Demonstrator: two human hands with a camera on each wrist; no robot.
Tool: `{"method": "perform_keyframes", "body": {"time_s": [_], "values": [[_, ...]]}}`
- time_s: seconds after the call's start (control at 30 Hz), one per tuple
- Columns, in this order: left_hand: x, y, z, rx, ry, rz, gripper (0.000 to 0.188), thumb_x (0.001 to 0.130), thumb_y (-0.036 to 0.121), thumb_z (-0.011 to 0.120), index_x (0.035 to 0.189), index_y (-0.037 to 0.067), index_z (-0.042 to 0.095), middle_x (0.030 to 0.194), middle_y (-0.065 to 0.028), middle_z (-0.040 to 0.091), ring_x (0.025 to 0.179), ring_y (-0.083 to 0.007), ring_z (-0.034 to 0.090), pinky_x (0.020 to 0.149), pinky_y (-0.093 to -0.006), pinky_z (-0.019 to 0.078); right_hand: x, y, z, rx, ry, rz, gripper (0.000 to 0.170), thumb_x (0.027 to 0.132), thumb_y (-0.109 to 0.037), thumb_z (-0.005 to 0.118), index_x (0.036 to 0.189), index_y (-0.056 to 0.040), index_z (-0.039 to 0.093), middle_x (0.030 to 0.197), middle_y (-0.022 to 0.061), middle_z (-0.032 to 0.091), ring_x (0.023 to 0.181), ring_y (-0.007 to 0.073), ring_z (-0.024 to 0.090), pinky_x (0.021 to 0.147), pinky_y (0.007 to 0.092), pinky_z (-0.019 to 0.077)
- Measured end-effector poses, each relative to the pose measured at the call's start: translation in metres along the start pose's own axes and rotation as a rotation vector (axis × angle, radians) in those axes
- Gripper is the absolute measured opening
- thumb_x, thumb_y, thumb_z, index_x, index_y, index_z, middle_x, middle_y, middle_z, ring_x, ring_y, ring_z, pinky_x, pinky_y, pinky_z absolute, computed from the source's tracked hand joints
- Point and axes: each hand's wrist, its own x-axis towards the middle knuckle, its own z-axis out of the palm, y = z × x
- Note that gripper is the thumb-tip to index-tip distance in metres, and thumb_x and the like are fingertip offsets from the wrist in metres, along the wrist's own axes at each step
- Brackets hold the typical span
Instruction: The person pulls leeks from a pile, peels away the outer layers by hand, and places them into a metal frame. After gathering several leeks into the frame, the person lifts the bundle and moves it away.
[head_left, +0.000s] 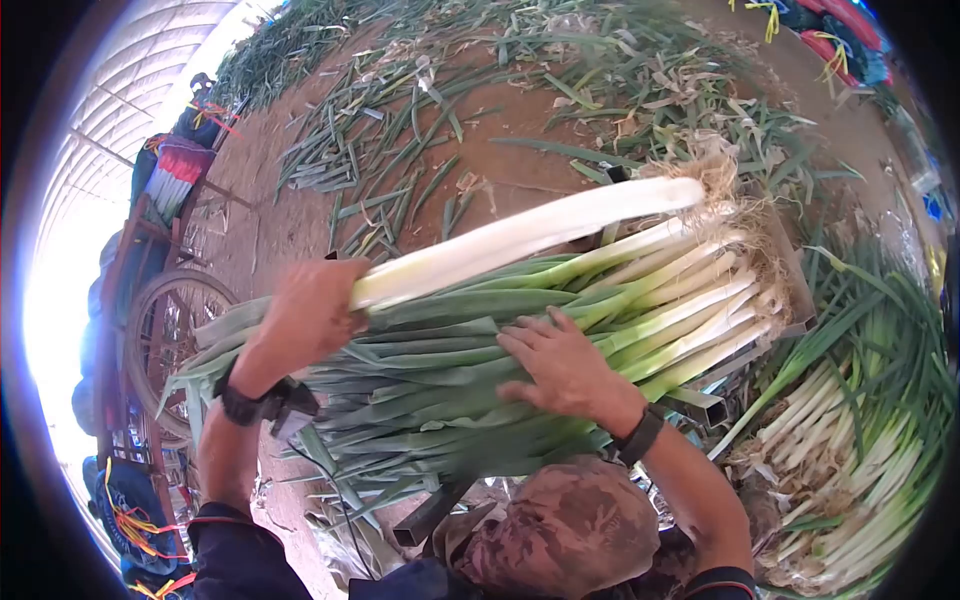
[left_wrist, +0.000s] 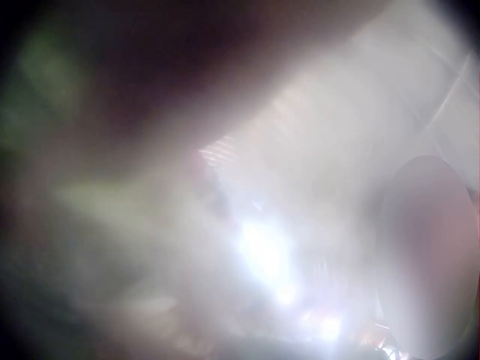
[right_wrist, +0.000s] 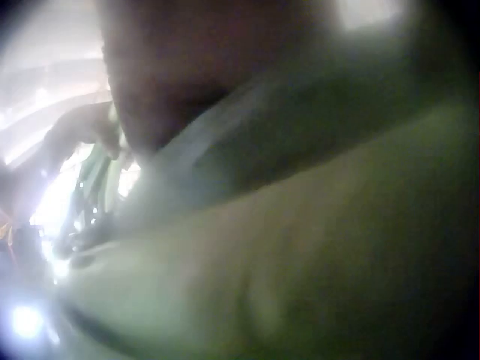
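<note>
In the head view my left hand [head_left: 310, 312] grips a thick leek [head_left: 530, 225] where its white stalk meets the green; its rooted end points to the upper right, raised over the far side of a pile. That pile of leeks [head_left: 440, 370] lies across a metal frame [head_left: 703, 405], roots at the right, leaves at the left. My right hand [head_left: 565, 368] rests on the pile with its fingers spread. The left wrist view is blurred. Blurred green leaves fill much of the right wrist view, with the left hand [right_wrist: 94, 124] at its left.
More leeks [head_left: 850, 440] are heaped at the right. Cut leaves [head_left: 400, 150] litter the ground beyond the pile. A cart with a wheel [head_left: 180, 310] and bundles [head_left: 178, 170] stands at the left. A person's patterned cap [head_left: 565, 525] shows at the bottom.
</note>
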Motion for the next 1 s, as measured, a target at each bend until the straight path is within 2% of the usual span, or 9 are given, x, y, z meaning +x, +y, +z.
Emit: {"method": "perform_keyframes", "body": {"time_s": [0.2, 0.4, 0.47, 0.6, 0.67, 0.73, 0.8, 0.87, 1.0], "values": [[0.073, 0.049, 0.079, 0.039, -0.023, 0.151, 0.037, 0.065, 0.014, 0.072, 0.101, 0.005, 0.066, 0.086, -0.0206, 0.067, 0.088, -0.0412, 0.063, 0.075, -0.0481, 0.0477, 0.000, 0.002, 0.008, 0.011, 0.092, -0.006, 0.076, 0.085, -0.060, 0.058, 0.133, -0.0010, 0.051, 0.133, 0.0142, 0.056, 0.131, 0.0293, 0.045, 0.114, 0.0500, 0.0255], [0.136, 0.102, 0.111, 0.047, -0.022, 0.064, 0.031, 0.064, 0.015, 0.073, 0.093, 0.004, 0.068, 0.089, -0.0227, 0.067, 0.090, -0.0422, 0.064, 0.076, -0.0491, 0.0507, 0.002, -0.001, 0.012, 0.053, 0.113, 0.042, 0.073, 0.084, -0.053, 0.062, 0.134, -0.0002, 0.050, 0.138, 0.0157, 0.052, 0.133, 0.0302, 0.043, 0.114, 0.0492, 0.0248], [0.146, 0.118, 0.108, 0.044, -0.071, 0.004, 0.021, 0.069, 0.011, 0.065, 0.088, 0.004, 0.070, 0.094, -0.0231, 0.069, 0.093, -0.0414, 0.066, 0.079, -0.0492, 0.0526, -0.007, 0.002, 0.009, 0.043, 0.139, 0.042, 0.073, 0.085, -0.051, 0.062, 0.135, 0.0003, 0.049, 0.138, 0.0154, 0.052, 0.133, 0.0301, 0.043, 0.113, 0.0481, 0.0264], [0.161, 0.123, 0.120, 0.079, -0.112, -0.019, 0.021, 0.070, 0.012, 0.066, 0.088, 0.003, 0.071, 0.096, -0.0233, 0.069, 0.094, -0.0404, 0.066, 0.079, -0.0474, 0.0531, -0.064, -0.020, -0.026, 0.681, 0.176, -0.058, 0.057, 0.090, -0.035, 0.064, 0.132, 0.0009, 0.053, 0.138, 0.0186, 0.051, 0.130, 0.0340, 0.045, 0.110, 0.0413, 0.0343], [0.164, 0.125, 0.119, 0.090, -0.172, -0.038, 0.021, 0.069, 0.013, 0.068, 0.086, 0.002, 0.070, 0.095, -0.0229, 0.069, 0.094, -0.0398, 0.067, 0.079, -0.0464, 0.0532, -0.111, -0.018, -0.055, 1.081, -0.068, 0.030, 0.055, 0.098, -0.039, 0.053, 0.135, 0.0014, 0.051, 0.139, 0.0203, 0.051, 0.128, 0.0328, 0.049, 0.107, 0.0403, 0.0389], [0.165, 0.126, 0.117, 0.077, -0.192, -0.039, 0.021, 0.068, 0.013, 0.068, 0.086, 0.002, 0.070, 0.095, -0.0230, 0.069, 0.094, -0.0399, 0.067, 0.079, -0.0465, 0.0531, -0.172, 0.000, -0.068, 1.227, -0.171, 0.175, 0.053, 0.097, -0.035, 0.056, 0.132, 0.0051, 0.053, 0.131, 0.0225, 0.057, 0.121, 0.0341, 0.056, 0.101, 0.0400, 0.0443], [0.168, 0.125, 0.116, 0.066, -0.203, -0.044, 0.021, 0.068, 0.013, 0.068, 0.085, 0.001, 0.070, 0.095, -0.0231, 0.069, 0.093, -0.0400, 0.067, 0.079, -0.0465, 0.0530, -0.215, 0.024, -0.059, 1.377, 0.096, -0.012, 0.056, 0.094, -0.034, 0.061, 0.126, 0.0112, 0.056, 0.116, 0.0242, 0.065, 0.108, 0.0342, 0.064, 0.092, 0.0398, 0.0509], [0.170, 0.126, 0.119, 0.051, -0.215, -0.001, 0.022, 0.067, 0.012, 0.068, 0.086, 0.002, 0.070, 0.095, -0.0230, 0.069, 0.093, -0.0400, 0.067, 0.078, -0.0465, 0.0531, -0.243, 0.025, -0.074, 1.285, 0.285, 0.285, 0.058, 0.091, -0.037, 0.065, 0.117, 0.0147, 0.059, 0.102, 0.0249, 0.069, 0.095, 0.0329, 0.069, 0.082, 0.0383, 0.0553], [0.177, 0.139, 0.127, 0.012, -0.144, 0.039, 0.023, 0.066, 0.011, 0.068, 0.087, 0.001, 0.070, 0.095, -0.0226, 0.069, 0.092, -0.0402, 0.067, 0.077, -0.0467, 0.0533, -0.229, 0.073, -0.117, 1.366, 0.447, 0.295, 0.056, 0.093, -0.040, 0.062, 0.115, 0.0120, 0.061, 0.099, 0.0218, 0.070, 0.086, 0.0290, 0.071, 0.074, 0.0368, 0.0570]]}}
